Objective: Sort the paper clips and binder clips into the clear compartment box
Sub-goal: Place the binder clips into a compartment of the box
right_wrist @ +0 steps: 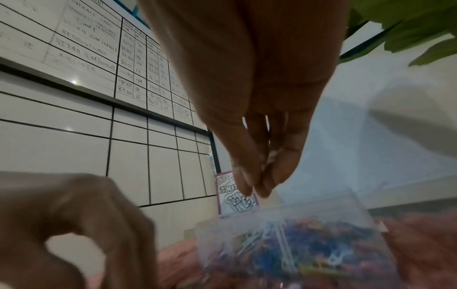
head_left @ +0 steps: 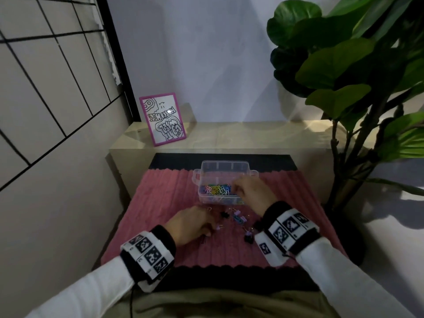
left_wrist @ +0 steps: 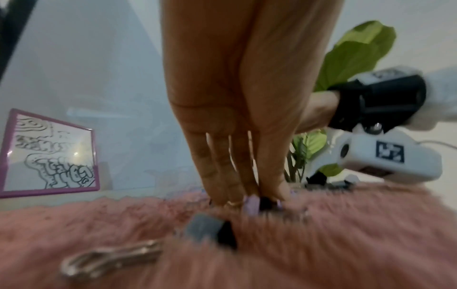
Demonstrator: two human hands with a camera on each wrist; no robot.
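The clear compartment box (head_left: 226,167) stands on the pink mat (head_left: 160,203), and coloured paper clips (head_left: 218,190) fill its near section. My right hand (head_left: 236,189) hovers over that section, fingertips (right_wrist: 245,188) pressed together on a small pale paper clip (right_wrist: 272,154). The box (right_wrist: 296,244) lies blurred just below them. Several binder clips (head_left: 237,218) lie scattered on the mat in front of the box. My left hand (left_wrist: 257,197) reaches down to the mat and pinches a lilac binder clip (left_wrist: 250,205). A grey-black binder clip (left_wrist: 210,232) lies closer to the wrist.
A pink-framed drawing (head_left: 162,119) leans on the beige ledge (head_left: 229,136) behind the mat. A large leafy plant (head_left: 344,76) stands at the right. A gridded whiteboard wall (head_left: 46,88) runs along the left. Black mat edges border the pink area.
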